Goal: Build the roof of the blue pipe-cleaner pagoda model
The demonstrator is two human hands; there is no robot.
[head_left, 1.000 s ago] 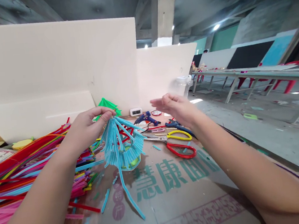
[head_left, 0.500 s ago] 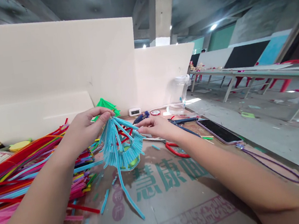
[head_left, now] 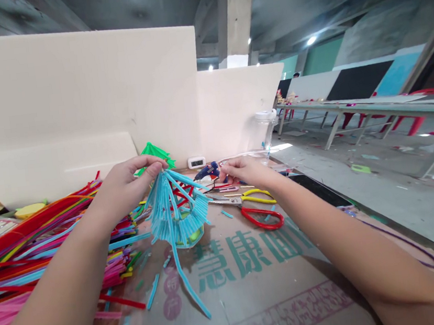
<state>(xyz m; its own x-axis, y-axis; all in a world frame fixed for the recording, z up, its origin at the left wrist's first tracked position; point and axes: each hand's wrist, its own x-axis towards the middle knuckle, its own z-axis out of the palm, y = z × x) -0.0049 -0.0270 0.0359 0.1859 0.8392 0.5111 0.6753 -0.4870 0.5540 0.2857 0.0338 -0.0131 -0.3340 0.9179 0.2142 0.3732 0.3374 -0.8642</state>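
Note:
A light-blue pipe-cleaner model (head_left: pixel 177 209), shaped like a pleated umbrella or roof with red strips inside, hangs over the board. My left hand (head_left: pixel 135 175) pinches its peak between thumb and fingertips. One long blue strip trails from it down to the board. My right hand (head_left: pixel 245 172) is apart from the model, its thumb and fingers pressed together beside the dark-blue glue gun (head_left: pixel 207 171). Whether those fingers touch the gun or hold something small, I cannot make out. Red-handled scissors (head_left: pixel 263 218) and yellow-handled pliers (head_left: pixel 258 196) lie below this hand.
Loose pipe cleaners (head_left: pixel 53 246) in many colours pile up at the left. Behind stand a green pleated model (head_left: pixel 156 151), a small digital display (head_left: pixel 196 162) and a clear plastic jar (head_left: pixel 264 133). A phone (head_left: pixel 319 190) lies near the right edge, partly behind my forearm.
My right hand has moved right, away from the model's side to the glue gun, uncovering the yellow handles. My left hand keeps its pinch on the peak.

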